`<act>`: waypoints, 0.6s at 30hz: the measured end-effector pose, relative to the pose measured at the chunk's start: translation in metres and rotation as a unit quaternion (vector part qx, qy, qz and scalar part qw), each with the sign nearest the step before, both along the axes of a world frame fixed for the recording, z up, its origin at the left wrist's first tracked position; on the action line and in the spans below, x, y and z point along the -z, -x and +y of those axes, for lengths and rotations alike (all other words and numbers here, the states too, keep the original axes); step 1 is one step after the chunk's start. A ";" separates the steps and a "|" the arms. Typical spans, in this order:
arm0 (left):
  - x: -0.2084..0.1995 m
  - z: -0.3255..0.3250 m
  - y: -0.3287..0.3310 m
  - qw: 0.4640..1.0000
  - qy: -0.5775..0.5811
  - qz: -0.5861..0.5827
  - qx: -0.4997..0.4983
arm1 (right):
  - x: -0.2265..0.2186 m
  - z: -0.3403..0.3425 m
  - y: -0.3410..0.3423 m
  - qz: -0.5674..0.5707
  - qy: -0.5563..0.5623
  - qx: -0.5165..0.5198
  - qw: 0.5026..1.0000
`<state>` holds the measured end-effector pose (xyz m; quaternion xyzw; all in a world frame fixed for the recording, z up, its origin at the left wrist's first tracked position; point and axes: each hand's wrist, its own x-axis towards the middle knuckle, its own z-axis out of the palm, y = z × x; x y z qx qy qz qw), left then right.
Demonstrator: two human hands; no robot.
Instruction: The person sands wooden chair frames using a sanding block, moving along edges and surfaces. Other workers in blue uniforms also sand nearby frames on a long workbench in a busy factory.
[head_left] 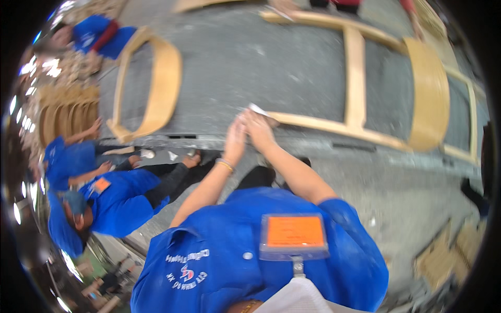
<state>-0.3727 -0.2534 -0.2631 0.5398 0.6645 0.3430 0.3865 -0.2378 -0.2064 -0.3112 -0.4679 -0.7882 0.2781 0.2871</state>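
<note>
A pale wooden chair frame lies on the grey worktable, its near leg pointing toward my hands. My right hand is closed at the tip of that leg, and a small white sheet, like paper or sandpaper, sticks out by its fingers. Beside it, touching or nearly so, my left hand has its fingers curled in. What the left fingers hold is hidden. A wide curved wooden piece joins the frame's right end.
Another person's hand touches the frame's far leg. On the left of the table stands a second curved wooden frame. Co-workers in blue shirts are close at my left. Stacked curved wooden parts and cardboard lie beyond.
</note>
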 end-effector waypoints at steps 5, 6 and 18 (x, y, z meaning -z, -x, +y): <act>0.015 0.003 -0.029 0.996 -0.008 0.082 0.027 | -0.004 0.000 -0.098 -0.048 -0.074 -0.010 0.996; 0.015 0.007 -0.043 0.996 0.004 0.084 0.033 | -0.007 0.000 -0.132 -0.066 -0.081 -0.004 0.995; 0.017 0.054 -0.134 0.941 0.020 0.279 0.191 | -0.025 -0.086 -0.535 0.003 -0.012 0.400 0.917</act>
